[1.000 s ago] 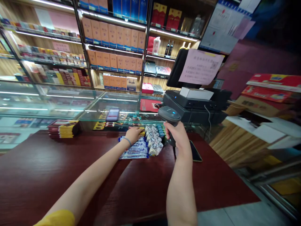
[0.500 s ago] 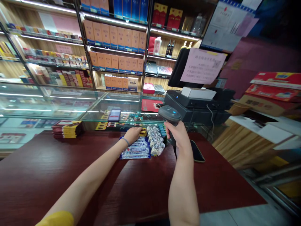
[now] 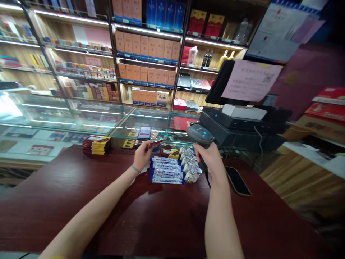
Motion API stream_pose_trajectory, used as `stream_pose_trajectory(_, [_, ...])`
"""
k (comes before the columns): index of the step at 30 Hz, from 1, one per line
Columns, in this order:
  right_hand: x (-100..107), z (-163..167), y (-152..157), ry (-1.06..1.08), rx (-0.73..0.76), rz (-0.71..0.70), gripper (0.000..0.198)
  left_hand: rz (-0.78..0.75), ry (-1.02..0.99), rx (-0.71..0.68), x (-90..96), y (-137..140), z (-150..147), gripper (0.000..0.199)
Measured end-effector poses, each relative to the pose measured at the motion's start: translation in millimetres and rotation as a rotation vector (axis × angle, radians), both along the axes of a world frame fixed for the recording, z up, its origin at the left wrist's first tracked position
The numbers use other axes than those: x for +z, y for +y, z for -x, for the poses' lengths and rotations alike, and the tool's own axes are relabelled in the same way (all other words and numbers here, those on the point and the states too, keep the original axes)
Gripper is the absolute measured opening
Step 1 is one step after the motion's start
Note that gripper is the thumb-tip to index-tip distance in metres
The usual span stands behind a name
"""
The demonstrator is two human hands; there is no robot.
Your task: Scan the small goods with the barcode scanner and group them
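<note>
As hands (image 3: 212, 157) grip scanner (image 3: 201, 133), packet (image 3: 155, 144), seemingly flat

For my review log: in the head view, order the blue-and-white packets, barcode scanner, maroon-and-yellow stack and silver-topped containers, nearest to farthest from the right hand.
1. Barcode scanner, in the right hand.
2. Silver-topped containers, just left.
3. Blue-and-white packets, farther left.
4. Maroon-and-yellow stack, far left.

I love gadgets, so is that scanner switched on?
On, it seems: a blue light glows atop the scanner, which the right hand grips.
</note>
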State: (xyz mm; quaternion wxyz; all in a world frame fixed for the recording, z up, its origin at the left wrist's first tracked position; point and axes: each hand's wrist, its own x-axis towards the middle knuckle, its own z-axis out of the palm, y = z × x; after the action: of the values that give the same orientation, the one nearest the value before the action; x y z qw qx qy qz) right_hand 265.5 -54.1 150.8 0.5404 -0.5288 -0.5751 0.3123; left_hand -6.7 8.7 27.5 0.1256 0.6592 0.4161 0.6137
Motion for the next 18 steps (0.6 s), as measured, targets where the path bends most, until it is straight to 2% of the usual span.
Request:
stream_pose_trajectory(6, [-5,27,4,-0.027,0.003,0.061,0.021,0.141,-0.449,-0.049,-23.6,-12,58,0.038])
stream_pose_trajectory(9, [-10,42,7,-0.077,0.042,0.044,0.021,0.214,-0.639,-0.009,-40.1,-16,79,0.043])
stream_pose_trajectory(13, [-21,61,11,-0.148,0.079,0.056,0.023,0.345,-0.907,-0.010,-56.1,-17,94,0.049])
stream_pose_trajectory(18, [-39,89,13,-0.230,0.116,0.042,0.028,0.395,-1.124,-0.070,-65.9,-11,103,0.041])
